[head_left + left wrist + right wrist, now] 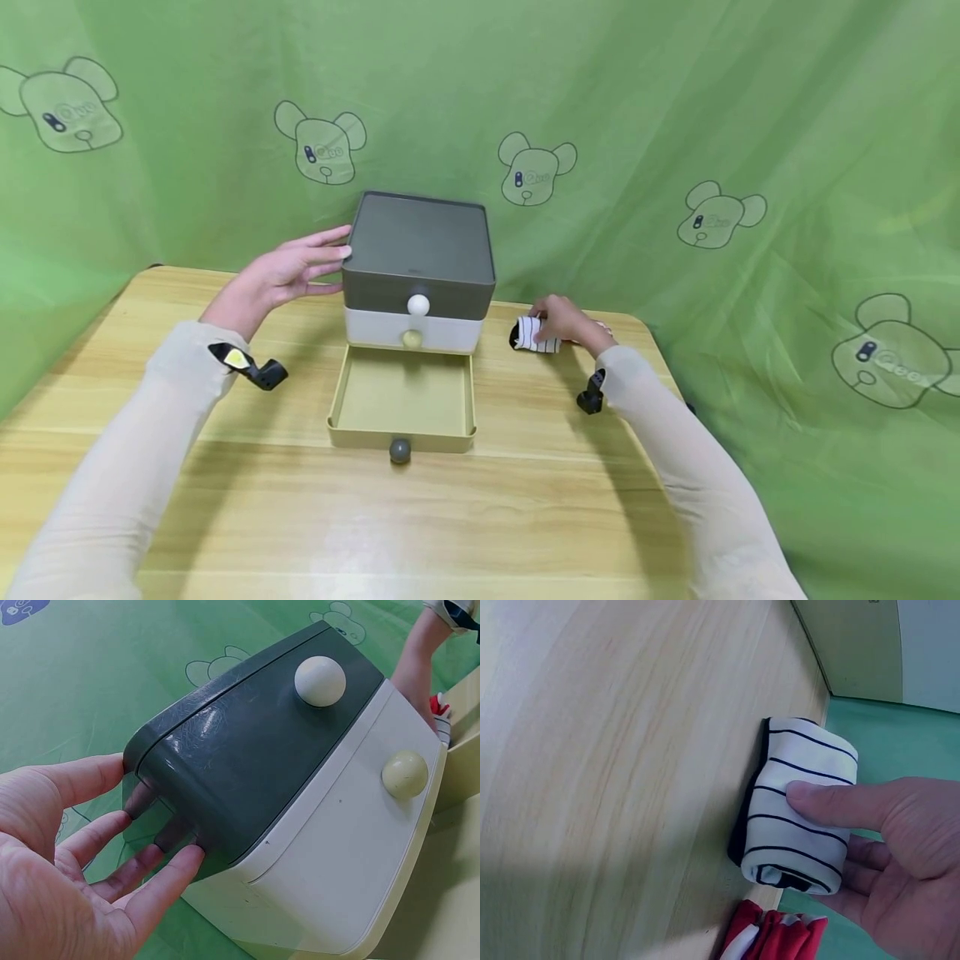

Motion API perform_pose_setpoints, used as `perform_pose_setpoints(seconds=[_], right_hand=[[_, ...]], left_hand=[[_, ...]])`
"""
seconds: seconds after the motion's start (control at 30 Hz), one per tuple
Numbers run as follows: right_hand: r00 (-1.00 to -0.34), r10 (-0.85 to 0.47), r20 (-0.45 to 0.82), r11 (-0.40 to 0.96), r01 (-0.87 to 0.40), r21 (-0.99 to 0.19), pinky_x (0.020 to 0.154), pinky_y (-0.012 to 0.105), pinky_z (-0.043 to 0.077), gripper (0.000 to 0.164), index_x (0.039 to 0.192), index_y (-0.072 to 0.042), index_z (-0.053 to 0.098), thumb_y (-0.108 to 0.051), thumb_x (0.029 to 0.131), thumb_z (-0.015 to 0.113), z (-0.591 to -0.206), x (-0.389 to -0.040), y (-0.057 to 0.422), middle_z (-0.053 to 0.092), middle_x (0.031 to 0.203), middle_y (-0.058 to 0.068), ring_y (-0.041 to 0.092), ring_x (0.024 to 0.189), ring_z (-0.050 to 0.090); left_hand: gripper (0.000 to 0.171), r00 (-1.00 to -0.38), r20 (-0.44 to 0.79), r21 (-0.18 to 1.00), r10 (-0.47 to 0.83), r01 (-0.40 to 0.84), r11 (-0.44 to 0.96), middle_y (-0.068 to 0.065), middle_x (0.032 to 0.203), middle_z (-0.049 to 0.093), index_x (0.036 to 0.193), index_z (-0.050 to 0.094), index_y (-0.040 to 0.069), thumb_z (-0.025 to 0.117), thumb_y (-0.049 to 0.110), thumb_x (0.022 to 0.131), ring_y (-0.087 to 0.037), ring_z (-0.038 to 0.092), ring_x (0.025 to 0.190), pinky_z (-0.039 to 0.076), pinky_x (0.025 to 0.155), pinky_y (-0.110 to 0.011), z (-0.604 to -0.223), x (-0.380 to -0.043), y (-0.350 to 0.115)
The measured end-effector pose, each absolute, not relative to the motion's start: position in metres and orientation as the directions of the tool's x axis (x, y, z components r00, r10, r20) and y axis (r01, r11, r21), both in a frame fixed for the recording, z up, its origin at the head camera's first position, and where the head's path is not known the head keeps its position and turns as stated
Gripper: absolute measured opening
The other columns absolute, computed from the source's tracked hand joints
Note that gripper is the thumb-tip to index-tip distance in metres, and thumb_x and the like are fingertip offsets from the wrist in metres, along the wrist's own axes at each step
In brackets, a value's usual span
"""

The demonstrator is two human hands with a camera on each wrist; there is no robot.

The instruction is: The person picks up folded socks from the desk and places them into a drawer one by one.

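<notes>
A small desktop drawer unit [420, 242] stands on the table, grey on top with a white tier under it. Its bottom cream drawer [401, 392] is pulled out, with nothing inside. My left hand [288, 267] has its fingertips against the grey side of the unit, fingers spread and nearly straight. To the right of the unit, my right hand [562, 321] grips a rolled white cloth with black stripes [802, 810]. The thumb lies across its striped face and the other fingers go behind it. A black layer shows along the roll's edge.
A red and white cloth bundle [772, 934] lies beside the striped roll. The wooden table [487, 517] stretches toward me. A green curtain [600, 83] with bear-head prints hangs behind the table and down its right side.
</notes>
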State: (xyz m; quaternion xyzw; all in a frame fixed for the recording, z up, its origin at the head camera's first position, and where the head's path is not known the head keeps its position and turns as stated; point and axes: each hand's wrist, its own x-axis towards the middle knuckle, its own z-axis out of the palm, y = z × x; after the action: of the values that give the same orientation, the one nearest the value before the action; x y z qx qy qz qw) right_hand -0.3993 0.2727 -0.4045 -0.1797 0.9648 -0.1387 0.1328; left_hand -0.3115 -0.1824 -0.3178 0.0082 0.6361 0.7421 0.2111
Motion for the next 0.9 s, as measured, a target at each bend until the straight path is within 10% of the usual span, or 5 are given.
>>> perform_pose_setpoints(seconds=[0.47, 0.9], right_hand=[[-0.859, -0.445, -0.255, 0.863, -0.334, -0.380, 0.106, 0.052, 0.053, 0.046, 0.127, 0.006, 0.066, 0.000, 0.083, 0.078, -0.396, -0.398, 0.275, 0.066, 0.130, 0.028, 0.043, 0.121, 0.062], [-0.793, -0.507, -0.338, 0.747, -0.209, -0.630, 0.085, 0.027, 0.057, 0.045, 0.128, 0.005, 0.065, -0.006, 0.086, 0.078, -0.383, -0.377, 0.276, 0.072, 0.114, 0.020, 0.019, 0.095, 0.066]], left_hand=[[0.070, -0.913, -0.253, 0.946, 0.320, -0.302, -0.115, -0.008, 0.169, 0.023, 0.164, 0.019, 0.025, 0.056, 0.016, 0.105, -0.028, 0.022, 0.157, 0.026, 0.128, -0.052, -0.320, -0.312, -0.184], [0.070, -0.913, -0.239, 0.951, 0.330, -0.289, -0.110, -0.008, 0.172, 0.018, 0.164, 0.018, 0.024, 0.055, 0.017, 0.105, -0.029, 0.019, 0.158, 0.027, 0.128, -0.052, -0.321, -0.312, -0.184]])
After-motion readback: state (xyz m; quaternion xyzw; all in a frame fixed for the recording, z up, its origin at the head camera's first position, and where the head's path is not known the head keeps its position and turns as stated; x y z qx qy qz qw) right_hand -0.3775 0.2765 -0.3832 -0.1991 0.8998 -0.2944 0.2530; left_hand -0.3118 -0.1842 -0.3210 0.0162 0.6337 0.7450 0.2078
